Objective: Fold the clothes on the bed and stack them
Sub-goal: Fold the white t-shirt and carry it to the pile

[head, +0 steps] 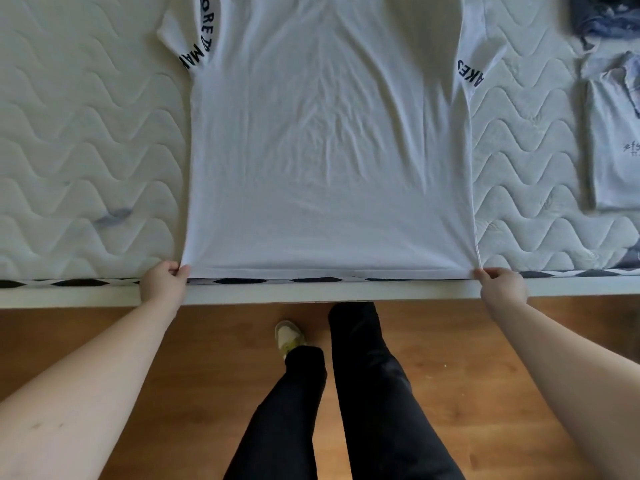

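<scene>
the white t-shirt (pixel 329 150) is thin, matt knit cloth, softly creased, with flat black printed letters on the sleeves. the mattress (pixel 86 133) is matt quilted fabric stitched in wavy lines, with a woven black-and-white edge band. the bed frame (pixel 311 292) looks smooth and painted white. the floor (pixel 467 358) is smooth wood-look boards with a slight sheen. the trousers (pixel 374 393) are dark matt cloth.

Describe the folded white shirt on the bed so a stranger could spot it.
Start at the quilted mattress and go to its right edge. The folded white shirt lies flat there, below a dark garment. Unlike the spread T-shirt, it bears small dark print.
</scene>
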Demonstrator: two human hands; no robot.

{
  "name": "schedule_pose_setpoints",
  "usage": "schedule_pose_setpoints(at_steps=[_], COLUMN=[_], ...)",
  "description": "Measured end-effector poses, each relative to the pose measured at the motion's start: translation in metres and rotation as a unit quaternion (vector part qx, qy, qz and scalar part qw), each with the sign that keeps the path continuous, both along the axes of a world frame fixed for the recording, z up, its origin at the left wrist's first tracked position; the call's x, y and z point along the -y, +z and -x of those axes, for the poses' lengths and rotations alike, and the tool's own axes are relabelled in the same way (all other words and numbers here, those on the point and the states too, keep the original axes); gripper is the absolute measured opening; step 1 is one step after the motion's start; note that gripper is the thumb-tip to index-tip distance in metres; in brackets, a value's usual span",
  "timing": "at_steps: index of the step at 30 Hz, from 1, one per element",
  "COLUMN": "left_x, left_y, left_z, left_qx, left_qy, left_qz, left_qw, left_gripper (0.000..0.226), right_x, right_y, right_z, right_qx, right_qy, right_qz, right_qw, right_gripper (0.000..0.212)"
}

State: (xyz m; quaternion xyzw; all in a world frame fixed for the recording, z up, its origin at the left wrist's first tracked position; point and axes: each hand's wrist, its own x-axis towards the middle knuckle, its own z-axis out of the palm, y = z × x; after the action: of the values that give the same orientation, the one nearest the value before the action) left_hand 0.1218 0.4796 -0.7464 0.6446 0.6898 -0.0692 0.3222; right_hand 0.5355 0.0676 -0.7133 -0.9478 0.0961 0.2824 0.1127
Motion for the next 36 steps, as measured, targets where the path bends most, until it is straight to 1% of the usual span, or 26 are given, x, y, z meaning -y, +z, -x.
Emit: schedule_pose_setpoints(at_steps=[4,8,10,12,14,16,17,19,21,23,26,32,36], left_x=[-0.003,-0.004,-0.005,-0.006,-0.007,-0.009,-0.01,-0.013,-0.015,-0.022,-0.042,-0.111,-0.134], left_y=[0.004,0.011,0.017,0.021,0.022,0.021,0.02,0.015,0.01,0.004,-0.006,-0.026,-0.041], left_z=[-0.004,-0.011,-0.017,-0.027,-0.042,-0.063,-0.074,-0.101,-0.129,-0.157,-0.193,-0.246,-0.258], left_qx=[-0.02,-0.034,-0.052,-0.058,-0.035,0.001,0.017,0.032,0.032,0.029,0.018,-0.008,-0.022], left_qy=[-0.054,-0.05,-0.051,-0.09,-0.171,-0.279,-0.33,-0.41,-0.449,-0.464,-0.468,-0.42,-0.422], left_qz=[0.004,-0.025,-0.068,-0.132,-0.2,-0.243,-0.249,-0.229,-0.199,-0.185,-0.183,-0.21,-0.23], left_qw=[0.998,0.998,0.995,0.985,0.964,0.929,0.91,0.883,0.87,0.866,0.864,0.883,0.877], left_gripper=[0.03,0.029,0.032,0.035,0.038,0.043,0.046,0.053,0.057,0.059,0.06,0.06,0.066], right_x=[-0.006,-0.016,-0.027,-0.042,-0.06,-0.083,-0.095,-0.124,-0.157,-0.191,-0.239,-0.325,-0.376], right_y=[0.002,0.0,0.002,0.003,0.004,0.002,0.0,-0.004,-0.009,-0.014,-0.023,-0.038,-0.048], right_z=[0.004,0.009,0.011,0.015,0.019,0.025,0.028,0.032,0.034,0.035,0.03,0.005,-0.022], right_qx=[0.01,0.011,0.035,0.075,0.113,0.128,0.126,0.113,0.106,0.098,0.095,0.107,0.116], right_qy=[-0.011,-0.039,-0.063,-0.055,-0.005,0.082,0.134,0.23,0.309,0.373,0.431,0.472,0.486], right_qz=[0.006,0.012,0.047,0.067,0.035,-0.007,-0.025,-0.053,-0.074,-0.08,-0.086,-0.097,-0.109], right_qw=[1.0,0.999,0.996,0.993,0.993,0.988,0.983,0.965,0.942,0.919,0.893,0.87,0.859], right_gripper=[0.026,0.028,0.037,0.043,0.046,0.047,0.047,0.049,0.054,0.059,0.064,0.063,0.065])
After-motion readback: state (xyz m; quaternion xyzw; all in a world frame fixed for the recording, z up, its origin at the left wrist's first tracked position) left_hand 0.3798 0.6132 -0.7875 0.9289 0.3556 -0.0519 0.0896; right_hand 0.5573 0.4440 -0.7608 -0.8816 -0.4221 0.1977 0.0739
